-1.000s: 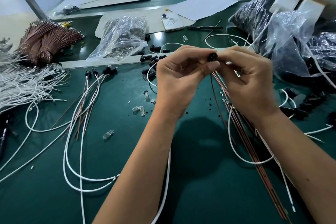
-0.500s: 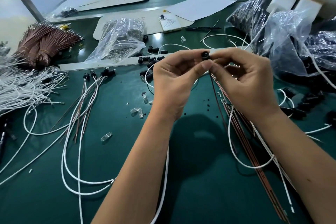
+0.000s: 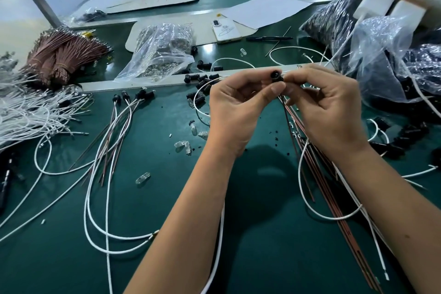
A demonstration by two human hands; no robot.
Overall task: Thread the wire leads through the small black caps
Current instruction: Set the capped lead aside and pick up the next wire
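A small black cap (image 3: 275, 75) is held up between both hands above the green table (image 3: 257, 234). My left hand (image 3: 235, 110) pinches it from the left with thumb and forefinger. My right hand (image 3: 327, 107) pinches at its right side, where a brown wire lead (image 3: 290, 126) and a white wire (image 3: 310, 200) hang down from my fingers. Whether the leads are inside the cap I cannot tell. Loose black caps (image 3: 202, 81) lie just behind my left hand. Finished leads with caps (image 3: 133, 98) lie to the left.
White wires (image 3: 26, 114) and a brown wire bundle (image 3: 62, 55) are piled at the left. A clear bag of parts (image 3: 160, 52) and a phone (image 3: 225, 30) sit behind. Plastic bags of black parts (image 3: 391, 59) crowd the right. Small clear bulbs (image 3: 183, 147) are scattered mid-table.
Both hands stay together on the cap. Their grip shifted slightly, and the cap now shows a little more to the left, above my left fingertips.
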